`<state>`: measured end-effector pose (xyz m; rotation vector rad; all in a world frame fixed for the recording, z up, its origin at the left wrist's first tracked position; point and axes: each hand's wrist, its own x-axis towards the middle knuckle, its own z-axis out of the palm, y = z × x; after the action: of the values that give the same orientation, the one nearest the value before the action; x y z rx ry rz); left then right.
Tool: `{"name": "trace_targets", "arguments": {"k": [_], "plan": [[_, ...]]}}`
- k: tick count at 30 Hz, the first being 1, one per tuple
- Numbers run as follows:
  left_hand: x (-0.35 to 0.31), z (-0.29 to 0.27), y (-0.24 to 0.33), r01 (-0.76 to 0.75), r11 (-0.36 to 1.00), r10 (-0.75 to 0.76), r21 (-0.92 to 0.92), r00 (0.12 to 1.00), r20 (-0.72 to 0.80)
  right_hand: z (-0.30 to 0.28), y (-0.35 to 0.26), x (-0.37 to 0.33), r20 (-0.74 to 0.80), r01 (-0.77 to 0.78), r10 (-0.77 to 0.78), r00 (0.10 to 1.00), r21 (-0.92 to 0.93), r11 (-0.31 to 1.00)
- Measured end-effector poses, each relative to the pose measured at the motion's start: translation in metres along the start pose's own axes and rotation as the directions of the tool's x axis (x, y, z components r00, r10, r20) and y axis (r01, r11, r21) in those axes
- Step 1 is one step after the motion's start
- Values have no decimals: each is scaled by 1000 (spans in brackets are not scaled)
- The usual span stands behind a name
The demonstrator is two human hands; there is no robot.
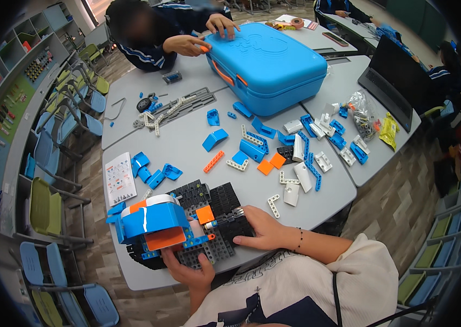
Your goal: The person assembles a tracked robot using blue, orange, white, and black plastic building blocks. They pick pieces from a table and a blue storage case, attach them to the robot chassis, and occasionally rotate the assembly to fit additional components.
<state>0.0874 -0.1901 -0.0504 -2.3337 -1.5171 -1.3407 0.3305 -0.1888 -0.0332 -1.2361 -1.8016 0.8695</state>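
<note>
A brick-built vehicle model (154,218) sits at the table's near edge, with a blue, white and orange curved body, black tracks and a grey studded base. My left hand (192,271) grips its front lower edge, thumb and fingers around the base; some fingertips are hidden beneath it. From the right, my right hand (266,229) holds the black track part (232,226), the thumb in front and the fingers behind. An orange square plate (205,215) tops the middle of the model. Beyond it lie an orange beam (214,162) and a white angled beam (273,206).
Loose blue and white panels (252,150) spread over the grey tables. A printed sheet (121,179) lies at left. Across the table, another person's hands (203,38) touch a large blue case (268,60). A laptop (391,82) and a bag of parts (364,114) are at right.
</note>
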Motion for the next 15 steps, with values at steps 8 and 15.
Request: {"name": "trace_targets", "arguments": {"k": [8,15], "plan": [[2,0,1,0,999,0,-38,1000,-3,4,5,5,-50,121,-123,991,-55,991],[3,0,1,-10,999,9,-32,1000,-11,4,6,6,-47,126,-129,991,-56,990]]}}
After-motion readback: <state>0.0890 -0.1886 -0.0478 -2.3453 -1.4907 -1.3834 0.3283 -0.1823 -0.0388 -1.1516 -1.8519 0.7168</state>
